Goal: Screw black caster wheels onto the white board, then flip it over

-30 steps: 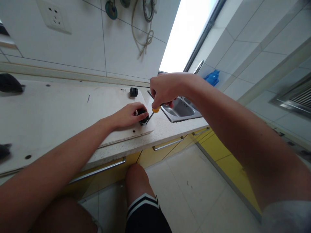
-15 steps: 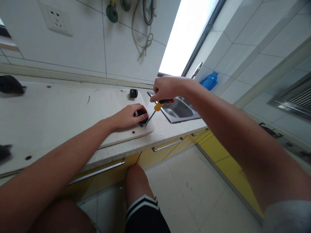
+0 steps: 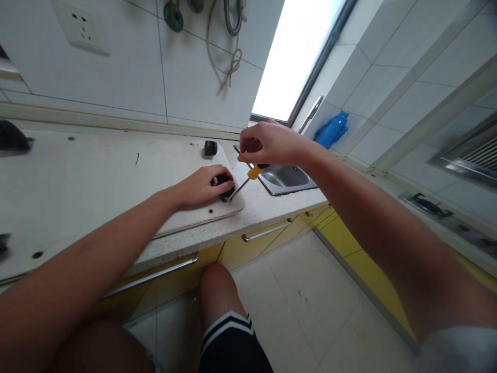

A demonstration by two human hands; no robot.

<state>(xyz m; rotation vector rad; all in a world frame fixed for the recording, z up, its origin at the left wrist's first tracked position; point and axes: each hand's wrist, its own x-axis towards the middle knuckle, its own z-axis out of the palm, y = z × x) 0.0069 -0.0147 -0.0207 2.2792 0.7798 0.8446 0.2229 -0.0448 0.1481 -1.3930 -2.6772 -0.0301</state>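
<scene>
My left hand [image 3: 202,185] is closed round a black caster wheel [image 3: 226,187] at the right end of a white board [image 3: 97,181]. A screwdriver [image 3: 254,172] with a yellow and black handle leans at a slant, its tip down at the metal base of that caster. At the handle's upper end is my right hand [image 3: 267,142], fingers curled loosely, thumb and forefinger slightly parted; the hand hides part of the grip. A second black caster [image 3: 210,148] stands on the board's far right corner.
The board lies on a speckled countertop [image 3: 256,210]. Beyond its right end is a steel sink [image 3: 287,178] with a tap [image 3: 312,113] and a blue object [image 3: 332,129]. Drawer handles [image 3: 267,230] project below the counter's front edge. Another black part [image 3: 13,135] is at far left.
My right hand's fingers have loosened and shifted up on the screwdriver handle. My left hand stays on the caster. The whole view has moved slightly.
</scene>
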